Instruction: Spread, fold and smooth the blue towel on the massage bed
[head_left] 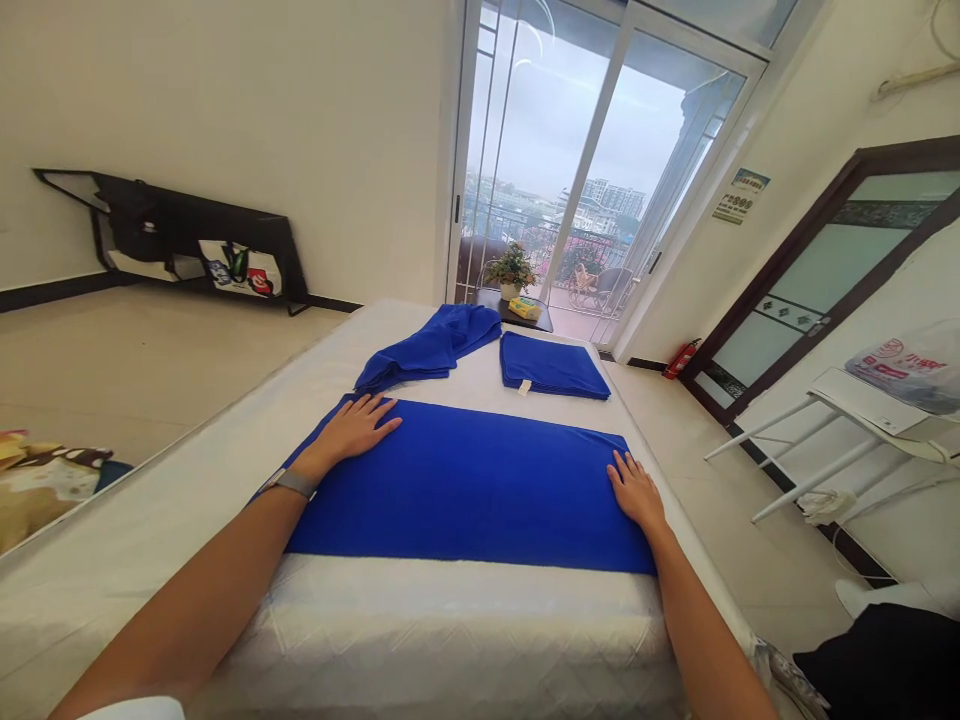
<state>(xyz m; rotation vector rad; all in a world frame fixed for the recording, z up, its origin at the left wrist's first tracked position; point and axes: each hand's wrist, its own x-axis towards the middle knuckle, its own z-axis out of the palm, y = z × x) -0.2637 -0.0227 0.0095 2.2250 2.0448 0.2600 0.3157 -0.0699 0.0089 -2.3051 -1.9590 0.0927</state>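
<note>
From my end of the head camera, I see a wide, flat rectangle of royal-blue fabric (480, 490) in the middle of the frame, lying on a pale quilted mattress (465, 625) that seems to be under a clear plastic cover. Its long axis runs from left to right across the frame, between my two hands, so the key relation is one hand towards each short end.

My left hand (356, 430), with a grey-banded watch (291, 484) at the wrist, rests palm down at the fabric's upper left corner, fingers spread. My right hand (636, 490) lies on the right short edge, towards its upper end, fingers lightly spread. Neither is clenched; both press flat, with no pinch that I can see.

Beyond the far long edge, a loose, rumpled blue cloth (442, 345) lies nearer the left hand; I can't tell whether it touches the flat piece. A neatly folded blue stack (555, 365) with a small white tag (525, 387) sits nearer the right hand, just apart from the fabric.
</note>
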